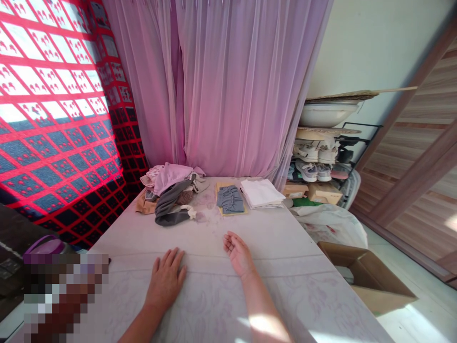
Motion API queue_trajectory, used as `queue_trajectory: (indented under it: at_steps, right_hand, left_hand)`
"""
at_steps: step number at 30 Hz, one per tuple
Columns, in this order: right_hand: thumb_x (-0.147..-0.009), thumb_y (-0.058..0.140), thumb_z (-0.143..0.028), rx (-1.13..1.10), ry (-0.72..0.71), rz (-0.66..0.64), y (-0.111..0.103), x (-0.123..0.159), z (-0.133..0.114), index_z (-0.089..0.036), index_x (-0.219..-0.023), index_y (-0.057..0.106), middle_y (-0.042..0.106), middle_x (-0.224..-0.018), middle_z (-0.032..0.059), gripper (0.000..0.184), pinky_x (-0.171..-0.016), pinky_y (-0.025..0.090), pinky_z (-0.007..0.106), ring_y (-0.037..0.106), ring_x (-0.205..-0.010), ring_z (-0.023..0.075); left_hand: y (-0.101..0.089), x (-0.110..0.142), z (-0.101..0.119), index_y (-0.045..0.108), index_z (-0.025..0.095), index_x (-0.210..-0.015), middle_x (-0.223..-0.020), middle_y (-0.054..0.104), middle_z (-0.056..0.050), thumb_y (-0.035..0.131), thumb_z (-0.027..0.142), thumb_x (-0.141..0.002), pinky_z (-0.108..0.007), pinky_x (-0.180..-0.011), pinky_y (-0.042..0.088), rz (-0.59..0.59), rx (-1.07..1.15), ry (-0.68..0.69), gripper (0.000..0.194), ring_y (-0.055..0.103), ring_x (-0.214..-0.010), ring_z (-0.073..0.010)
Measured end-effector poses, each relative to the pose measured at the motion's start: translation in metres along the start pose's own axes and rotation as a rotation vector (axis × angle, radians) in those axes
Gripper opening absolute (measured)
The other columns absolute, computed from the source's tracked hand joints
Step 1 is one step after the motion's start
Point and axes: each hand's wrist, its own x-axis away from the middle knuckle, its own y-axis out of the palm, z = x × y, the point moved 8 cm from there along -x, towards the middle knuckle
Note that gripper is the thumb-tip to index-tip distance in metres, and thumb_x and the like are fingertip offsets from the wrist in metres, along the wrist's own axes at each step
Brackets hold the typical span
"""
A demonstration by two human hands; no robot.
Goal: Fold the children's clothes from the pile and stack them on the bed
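My left hand lies flat on the pale patterned table cover, palm down with its fingers spread. To its right my right hand rests on its side on the cover, palm turned inward, fingers loosely curled and nothing in them. Beyond the left hand is a loose heap of clothes, with a pink garment on top and a dark grey one in front. Past the right hand lies a folded grey-blue garment with a gathered waistband, on a yellow folded cloth. A stack of folded white cloth sits beside it.
Pink curtains hang behind the table. At right stands a rack of shoes with a white basin on top, and an open cardboard box below. A red-and-black patterned cloth hangs at left, near a purple-lidded container.
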Motion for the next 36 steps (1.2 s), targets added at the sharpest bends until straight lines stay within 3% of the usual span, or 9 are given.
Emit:
queue_trajectory:
  at_steps: [15, 20, 27, 32, 36]
  right_hand:
    - [-0.062, 0.083, -0.025, 0.013, -0.031, 0.028, -0.004, 0.002, -0.001, -0.017, -0.087, 0.074, 0.074, -0.080, 0.0039, 0.028, -0.066, 0.054, 0.024, 0.067, -0.072, 0.0131]
    - [-0.066, 0.080, -0.021, -0.055, -0.023, 0.047, -0.007, -0.001, 0.001, -0.017, -0.088, 0.073, 0.074, -0.081, 0.0035, 0.023, -0.065, 0.055, 0.023, 0.067, -0.071, 0.0122]
    - [-0.080, 0.066, -0.014, -0.356, -0.017, 0.070, -0.003, -0.015, -0.015, -0.023, -0.090, 0.071, 0.072, -0.077, -0.0053, 0.014, -0.061, 0.053, 0.017, 0.065, -0.064, 0.0059]
    - [-0.083, 0.061, -0.014, -0.338, 0.022, 0.025, 0.015, -0.032, -0.022, -0.023, -0.091, 0.070, 0.073, -0.076, -0.0060, 0.014, -0.057, 0.052, 0.018, 0.066, -0.063, 0.0062]
    - [-0.082, 0.062, -0.013, -0.356, 0.037, 0.046, 0.012, -0.045, -0.018, -0.023, -0.090, 0.069, 0.073, -0.076, -0.0065, 0.014, -0.058, 0.053, 0.018, 0.066, -0.062, 0.0060]
  left_hand:
    - [-0.001, 0.002, 0.001, 0.055, 0.021, -0.136, -0.147, 0.049, -0.011, 0.040, 0.031, -0.092, -0.053, -0.113, 0.028, 0.060, 0.027, 0.023, 0.047, 0.041, -0.138, -0.0275]
    - [-0.002, 0.002, 0.001, 0.055, 0.021, -0.136, -0.148, 0.048, -0.010, 0.039, 0.031, -0.093, -0.053, -0.113, 0.027, 0.032, 0.025, 0.016, 0.048, 0.040, -0.138, -0.0276]
    - [0.001, 0.001, 0.002, 0.051, 0.020, -0.140, -0.153, 0.041, -0.011, 0.037, 0.034, -0.094, -0.051, -0.115, 0.025, -0.005, -0.032, 0.005, 0.050, 0.035, -0.142, -0.0277]
    - [0.003, -0.001, 0.001, 0.047, 0.019, -0.144, -0.155, 0.037, -0.011, 0.038, 0.037, -0.093, -0.050, -0.115, 0.026, -0.039, -0.068, -0.001, 0.055, 0.031, -0.144, -0.0311]
    - [0.008, 0.000, 0.000, 0.045, 0.021, -0.145, -0.155, 0.037, -0.009, 0.036, 0.038, -0.094, -0.052, -0.116, 0.025, -0.054, -0.063, 0.000, 0.055, 0.030, -0.144, -0.0310]
